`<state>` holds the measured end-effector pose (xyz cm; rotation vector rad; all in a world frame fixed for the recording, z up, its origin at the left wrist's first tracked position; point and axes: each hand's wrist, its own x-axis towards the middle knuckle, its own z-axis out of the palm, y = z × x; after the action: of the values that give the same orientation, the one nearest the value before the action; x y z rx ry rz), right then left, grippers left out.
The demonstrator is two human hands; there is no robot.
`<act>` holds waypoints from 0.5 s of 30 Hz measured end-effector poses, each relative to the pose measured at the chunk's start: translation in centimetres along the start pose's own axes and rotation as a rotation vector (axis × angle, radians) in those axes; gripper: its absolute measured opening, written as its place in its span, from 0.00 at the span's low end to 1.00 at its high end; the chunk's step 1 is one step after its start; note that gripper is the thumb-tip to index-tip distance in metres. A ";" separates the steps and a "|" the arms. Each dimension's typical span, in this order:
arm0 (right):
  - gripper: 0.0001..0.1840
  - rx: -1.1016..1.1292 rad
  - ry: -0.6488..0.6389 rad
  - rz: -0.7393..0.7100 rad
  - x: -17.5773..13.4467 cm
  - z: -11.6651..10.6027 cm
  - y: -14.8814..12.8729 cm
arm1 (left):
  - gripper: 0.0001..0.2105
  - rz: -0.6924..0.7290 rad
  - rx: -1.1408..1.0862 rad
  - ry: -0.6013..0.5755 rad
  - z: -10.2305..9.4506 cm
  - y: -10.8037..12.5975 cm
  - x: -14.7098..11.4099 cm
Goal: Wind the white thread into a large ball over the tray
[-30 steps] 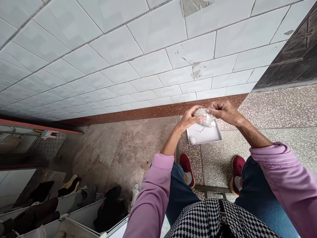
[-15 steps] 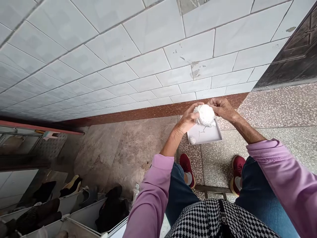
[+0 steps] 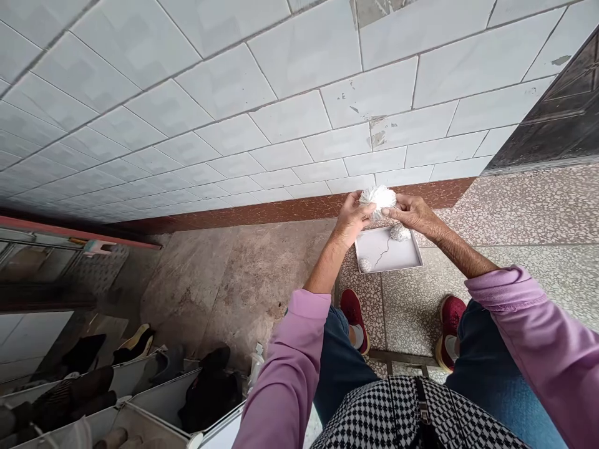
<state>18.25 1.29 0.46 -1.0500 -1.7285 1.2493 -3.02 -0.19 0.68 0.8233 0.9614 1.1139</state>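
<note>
Between both hands is a white ruffled, rounded piece (image 3: 378, 198) with petal-like folds, apparently of yarn. My left hand (image 3: 354, 219) grips its left side, thumb across the lower front. On its right edge, my right hand (image 3: 414, 214) pinches with thumb and fingers. I cannot make out any hook or needle. Below the hands, a shallow white box (image 3: 397, 259) lies on the floor. In it sit one pale yarn ball (image 3: 365, 265) at the near left corner and another ball (image 3: 400, 232) at the far right, with a thin strand on the bottom.
A white tiled wall (image 3: 285, 156) rises just past the hands. My red shoes (image 3: 354, 315) stand on the speckled floor either side, nearer than the box. Shelving with shoes and dark items (image 3: 213, 390) fills the lower left. A dark door (image 3: 566, 112) is at the upper right.
The white piece has turned and moved slightly left and up. My right hand now has its thumb on the front of it. The far yarn ball has come into view.
</note>
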 end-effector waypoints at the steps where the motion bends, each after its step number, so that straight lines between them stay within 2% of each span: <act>1: 0.29 0.001 -0.006 -0.007 0.0 -0.1 -0.1 | 0.39 -0.004 0.020 -0.010 -0.2 0.2 -0.1; 6: 0.27 0.050 -0.087 -0.013 0.0 -0.3 -0.7 | 0.42 -0.008 0.080 -0.063 -0.4 1.2 -0.6; 10: 0.27 0.063 -0.108 0.015 -0.1 -0.3 -0.9 | 0.38 -0.001 0.119 -0.089 -0.4 1.1 -0.5; 15: 0.23 -0.091 -0.139 -0.044 -1.3 0.4 -1.4 | 0.34 0.084 0.020 0.092 -0.6 0.1 0.7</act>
<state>18.12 -0.29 1.60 -0.9909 -1.9197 1.2518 -3.48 0.50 0.39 0.8414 1.0235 1.2249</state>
